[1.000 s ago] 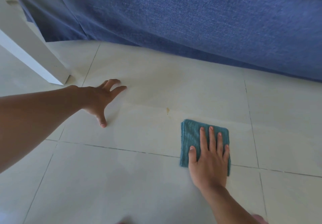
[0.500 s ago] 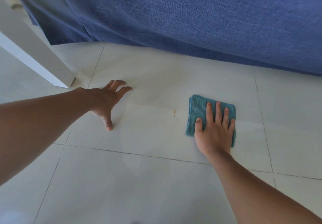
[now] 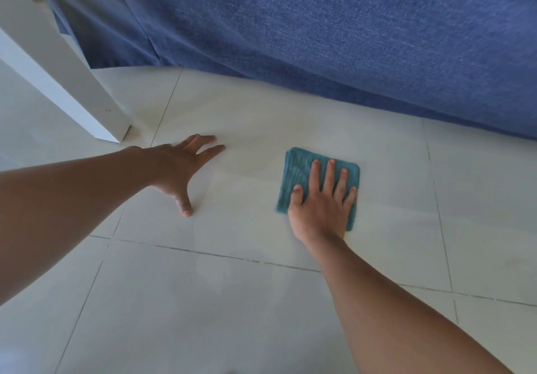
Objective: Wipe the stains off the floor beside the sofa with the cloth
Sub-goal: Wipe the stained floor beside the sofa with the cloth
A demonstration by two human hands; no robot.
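Cloth [image 3: 299, 170] now farther toward the sofa [image 3: 348, 39], flat beneath the right hand's [image 3: 319, 208] spread, ungripping fingers [image 3: 329, 174].

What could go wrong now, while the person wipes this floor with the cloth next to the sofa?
1. The right hand presses flat on the folded teal cloth; a faint yellowish stain lies nearer the sofa and may be missed.
2. The left hand bears weight on the pale tile floor; if the wiped tile is damp, it might slip.
3. A long stroke may rub the dirty cloth against the sofa fabric.
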